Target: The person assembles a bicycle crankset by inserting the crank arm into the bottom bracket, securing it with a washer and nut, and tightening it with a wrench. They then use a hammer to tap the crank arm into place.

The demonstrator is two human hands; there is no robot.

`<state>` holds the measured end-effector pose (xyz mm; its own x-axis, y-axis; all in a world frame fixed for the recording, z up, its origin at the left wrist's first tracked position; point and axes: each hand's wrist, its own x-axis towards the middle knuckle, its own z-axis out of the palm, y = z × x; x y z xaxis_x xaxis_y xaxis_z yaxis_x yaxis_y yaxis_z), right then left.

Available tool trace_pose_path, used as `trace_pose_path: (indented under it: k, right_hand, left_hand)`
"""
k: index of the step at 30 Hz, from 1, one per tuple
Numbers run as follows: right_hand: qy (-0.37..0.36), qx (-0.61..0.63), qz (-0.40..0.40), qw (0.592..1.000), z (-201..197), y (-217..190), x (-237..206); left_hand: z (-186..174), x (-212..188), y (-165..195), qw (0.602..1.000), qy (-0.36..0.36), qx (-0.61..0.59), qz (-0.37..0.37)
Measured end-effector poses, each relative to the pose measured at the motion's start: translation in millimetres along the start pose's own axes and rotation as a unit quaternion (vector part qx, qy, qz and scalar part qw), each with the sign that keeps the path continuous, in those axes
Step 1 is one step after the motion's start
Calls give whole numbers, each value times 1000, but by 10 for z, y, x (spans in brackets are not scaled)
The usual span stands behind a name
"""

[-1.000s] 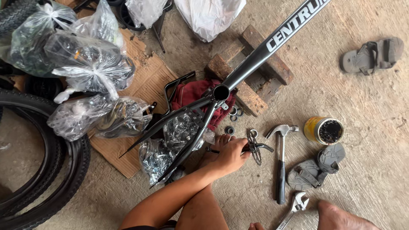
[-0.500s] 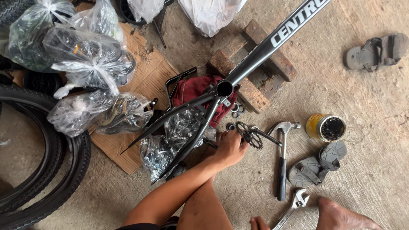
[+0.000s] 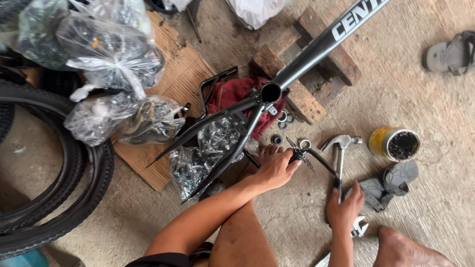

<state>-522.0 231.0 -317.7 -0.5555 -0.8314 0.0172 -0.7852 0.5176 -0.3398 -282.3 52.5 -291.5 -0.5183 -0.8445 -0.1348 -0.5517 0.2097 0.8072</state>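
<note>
A: Starting at nine o'clock, we see the black tyres on the concrete, then clear plastic bags of parts lying on cardboard.

B: And at the centre, the black bicycle frame runs off toward one o'clock, resting on wooden blocks over a red cloth.

A: Our left hand is closed around a small dark metal tool, just below the frame's open shell, near loose rings. We can't tell exactly what kind of tool it is.

B: We judge it stiff, fairly light and possibly greasy, so best held by its thicker middle.

A: At four o'clock our right hand wraps the black handle of the claw hammer. The steel head looks heavy, so we'd grip low on the handle.

B: Farther right sit a yellow tin of dark grease and a grey sandal.
</note>
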Motion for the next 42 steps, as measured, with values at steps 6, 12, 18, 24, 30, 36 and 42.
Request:
trace_pose_path:
  k: [6,12,18,24,30,36,42]
  right_hand:
    - [-60,-57,14,996,210,-103,119]
    - [-65,-21,14,998,150,-230,77]
    - [-99,-110,31,989,17,-335,249]
    - [-234,-163,91,954,4,-385,453]
    - [-250,-128,46,959,255,-337,113]
    - [-194,-61,66,977,363,-366,-222]
    - [-191,-41,106,975,288,-515,-168]
  left_hand:
    - [222,-79,-51,992,-112,-61,2]
    - [266,-113,-77,989,-130,-72,9]
    - [311,-157,-164,989,-147,-24,15]
    - [175,-102,-62,985,-170,-31,-15]
    - [-14,-80,78,992,8,117,49]
    - [-67,-43,50,996,-57,66,-1]
    - [-155,-102,132,997,18,26,69]
